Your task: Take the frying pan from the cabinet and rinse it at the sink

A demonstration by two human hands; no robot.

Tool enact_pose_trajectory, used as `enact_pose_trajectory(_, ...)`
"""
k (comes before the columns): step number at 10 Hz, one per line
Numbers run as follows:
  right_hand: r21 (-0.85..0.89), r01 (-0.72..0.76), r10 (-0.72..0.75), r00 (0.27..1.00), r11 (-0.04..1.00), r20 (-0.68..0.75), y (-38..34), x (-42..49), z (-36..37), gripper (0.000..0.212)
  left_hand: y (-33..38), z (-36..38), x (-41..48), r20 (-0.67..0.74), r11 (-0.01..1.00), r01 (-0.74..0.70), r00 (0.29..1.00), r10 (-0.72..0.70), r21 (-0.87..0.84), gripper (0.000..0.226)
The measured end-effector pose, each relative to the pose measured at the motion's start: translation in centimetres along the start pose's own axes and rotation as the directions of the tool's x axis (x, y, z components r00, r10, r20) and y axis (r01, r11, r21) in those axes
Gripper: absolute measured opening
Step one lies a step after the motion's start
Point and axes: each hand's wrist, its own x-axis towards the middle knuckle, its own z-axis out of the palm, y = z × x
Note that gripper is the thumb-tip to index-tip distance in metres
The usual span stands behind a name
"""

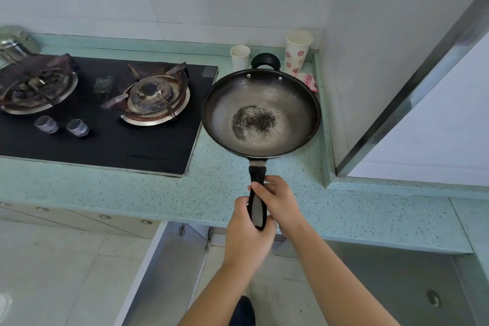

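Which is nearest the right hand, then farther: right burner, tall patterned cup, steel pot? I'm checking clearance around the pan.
From the right hand:
1. Right burner, ahead and left on the stove.
2. Tall patterned cup, ahead by the back wall.
3. Steel pot, far left corner.

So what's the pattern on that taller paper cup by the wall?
The taller cup is white with red round flower-like motifs, seen in the head view.

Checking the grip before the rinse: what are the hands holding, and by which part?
Both hands, left hand and right hand, grip the frying pan by its long black handle.
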Motion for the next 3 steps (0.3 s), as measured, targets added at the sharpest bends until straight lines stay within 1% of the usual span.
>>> enact_pose_trajectory(1,-0.040,0.019,-0.019,1.000,0.999,-0.009,-0.3,-0.4,-0.6,0.043,-0.1,-0.3,0.0,-0.013,0.999,-0.030,0.999,0.031,0.039,0.031)
enact_pose_trajectory(2,-0.079,0.047,-0.047,0.999,0.996,0.005,-0.4,-0.7,-1.3,0.041,0.0,-0.6,0.2,-0.022,0.990,-0.100,0.994,0.102,0.099,0.039)
enact_pose_trajectory(3,-0.149,0.101,-0.105,0.994,0.984,-0.022,-1.2,-1.4,-2.2,0.040,0.5,-1.1,0.2,-0.067,0.957,-0.218,0.970,0.234,0.191,0.045)
